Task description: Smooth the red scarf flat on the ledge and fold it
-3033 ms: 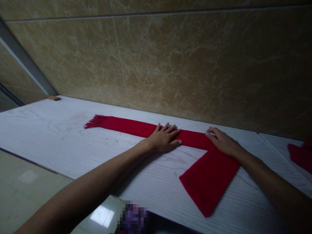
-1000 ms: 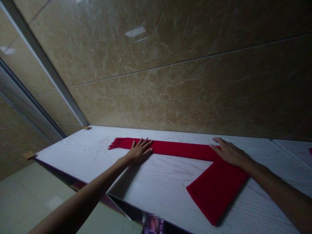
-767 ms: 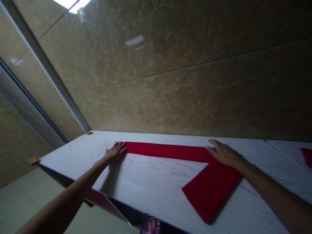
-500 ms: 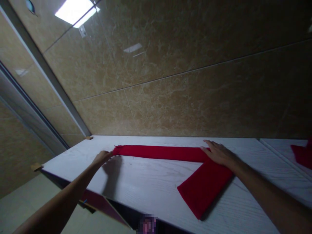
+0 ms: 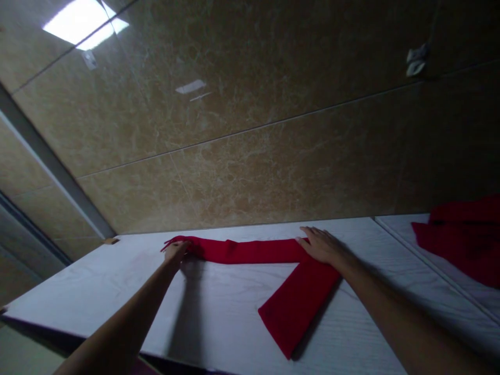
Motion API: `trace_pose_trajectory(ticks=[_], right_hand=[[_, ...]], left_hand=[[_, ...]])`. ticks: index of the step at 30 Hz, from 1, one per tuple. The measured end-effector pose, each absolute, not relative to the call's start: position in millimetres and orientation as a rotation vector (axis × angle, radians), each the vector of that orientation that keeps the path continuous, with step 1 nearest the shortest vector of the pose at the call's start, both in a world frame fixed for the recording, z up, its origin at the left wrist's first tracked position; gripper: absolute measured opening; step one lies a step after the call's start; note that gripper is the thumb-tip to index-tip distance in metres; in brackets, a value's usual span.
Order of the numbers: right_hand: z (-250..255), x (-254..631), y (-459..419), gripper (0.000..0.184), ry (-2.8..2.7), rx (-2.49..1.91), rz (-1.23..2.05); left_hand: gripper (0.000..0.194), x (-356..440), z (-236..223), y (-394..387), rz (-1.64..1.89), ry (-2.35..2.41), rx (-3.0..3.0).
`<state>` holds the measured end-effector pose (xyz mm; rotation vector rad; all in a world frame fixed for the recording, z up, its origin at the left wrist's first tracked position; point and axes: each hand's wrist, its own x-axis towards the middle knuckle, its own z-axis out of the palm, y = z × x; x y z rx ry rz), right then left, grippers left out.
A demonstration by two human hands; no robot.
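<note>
A red scarf (image 5: 250, 252) lies on a white wood-grain tabletop, with a narrow strip running left and a wider folded part slanting toward the front edge. My left hand (image 5: 177, 251) has its fingers closed on the strip near the fringed left end, which is slightly lifted; its fingertips are partly hidden. Resting flat on the corner where the strip meets the folded part is my right hand (image 5: 320, 245), fingers stretched out and palm down.
More red cloth (image 5: 461, 242) lies on the tabletop (image 5: 230, 302) at the right, beyond a seam between two boards. A glossy tan tiled wall (image 5: 250, 172) rises along the back edge. On the wall at upper right is a small white fitting (image 5: 416, 61).
My left hand has moved inward from the fringe tip, and the strip now ripples instead of lying taut. My right hand stays on the fold. The view has swung right, showing more red cloth.
</note>
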<state>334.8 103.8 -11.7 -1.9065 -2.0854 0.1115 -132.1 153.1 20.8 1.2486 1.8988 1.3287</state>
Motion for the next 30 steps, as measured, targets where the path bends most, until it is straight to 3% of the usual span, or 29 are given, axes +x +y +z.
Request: trace_pose_trajectory(ticks=[6,9,10,12,14,15,19,22,30], right_hand=[[-9.7,334.7,102.2,0.043,-2.053,-1.871,0.109],[-8.2,334.3,100.1,0.043,-2.043,-1.866,0.116],[-7.9,334.1,99.6,0.043,-2.042,-1.864,0.117],[-7.3,333.6,98.6,0.042,-2.039,-1.862,0.115],[-6.5,333.2,97.6,0.041,-2.032,-1.867,0.105],[-5.9,333.1,97.1,0.04,-2.029,-1.87,0.099],[-3.3,333.3,94.6,0.038,-2.039,-1.869,0.098],[-3.4,332.4,93.2,0.039,-2.046,-1.868,0.115],[31.1,327.2,80.4,0.037,-1.98,-1.905,0.095]], left_hand=[[0.006,-84.8,71.2,147.2,1.672,1.454,0.913],[0.007,-58.2,99.9,135.5,1.769,1.227,0.925],[0.009,-47.3,104.5,127.1,1.786,1.152,0.957],[0.034,-23.0,102.3,102.1,1.793,0.946,1.119],[0.056,1.8,85.4,67.4,1.657,0.851,1.392],[0.058,13.0,73.3,48.4,1.498,0.846,1.559],[0.041,38.4,26.9,-11.8,0.656,0.761,2.105],[0.025,35.9,16.4,-15.6,0.65,0.834,2.151],[0.042,19.1,41.6,98.0,0.866,1.151,2.147]])
